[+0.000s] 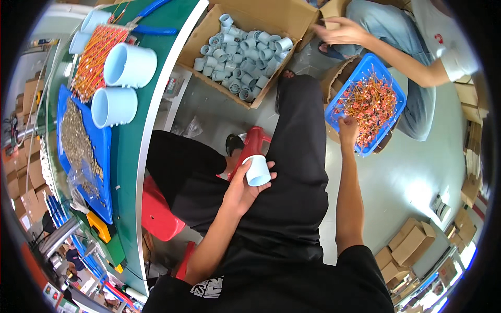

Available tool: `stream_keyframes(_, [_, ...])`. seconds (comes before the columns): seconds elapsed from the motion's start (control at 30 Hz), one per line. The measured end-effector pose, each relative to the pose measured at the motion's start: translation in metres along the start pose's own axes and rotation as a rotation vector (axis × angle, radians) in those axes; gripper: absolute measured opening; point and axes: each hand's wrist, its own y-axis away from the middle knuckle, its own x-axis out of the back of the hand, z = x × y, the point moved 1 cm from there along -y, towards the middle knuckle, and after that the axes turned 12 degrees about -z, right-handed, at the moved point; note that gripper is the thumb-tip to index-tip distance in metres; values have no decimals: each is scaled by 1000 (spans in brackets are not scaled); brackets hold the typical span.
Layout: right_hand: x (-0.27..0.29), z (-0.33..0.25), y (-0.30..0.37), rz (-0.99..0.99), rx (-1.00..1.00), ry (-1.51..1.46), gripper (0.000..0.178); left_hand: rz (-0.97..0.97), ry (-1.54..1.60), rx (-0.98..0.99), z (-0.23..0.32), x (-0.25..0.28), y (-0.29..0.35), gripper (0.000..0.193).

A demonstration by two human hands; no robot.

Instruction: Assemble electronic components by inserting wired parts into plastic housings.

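at left, a table (127,175) bearing cups (133,65), a wired bundle (98,58) and a tray (103,147) of tiny pieces (75,133); ahead, a carton (267,18) of smaller-looking cups (242,55); at centre, one cup (257,171) in the left hand (245,189); ahead right, a bin (401,96) of wired parts (371,101), right hand (348,131) at its edge.

Bright lt, glare on floor (417,195) rt, bent edges, rim prob. blurry

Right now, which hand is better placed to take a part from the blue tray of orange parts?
Likely the right hand: it is at the edge of the blue tray, beside the orange parts. The left hand is farther away, holding a pale blue cup.
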Motion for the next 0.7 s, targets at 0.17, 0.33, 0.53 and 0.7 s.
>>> stream_keyframes(0.17, [34,-48,66,-195,-9,-547,12,-7,-93,-12,7,-1,-4,41])
stream_keyframes(0.33, [51,-137,156,-280,109,-490,18,-271,-155,68,13,-31,-9,48])
stream_keyframes(0.53, [70,-213,209,-622,442,-137,15,-411,-381,130,24,-74,-3,46])
stream_keyframes(0.7, [72,-214,196,-852,633,113,15,-548,-318,267,34,-59,5,43])
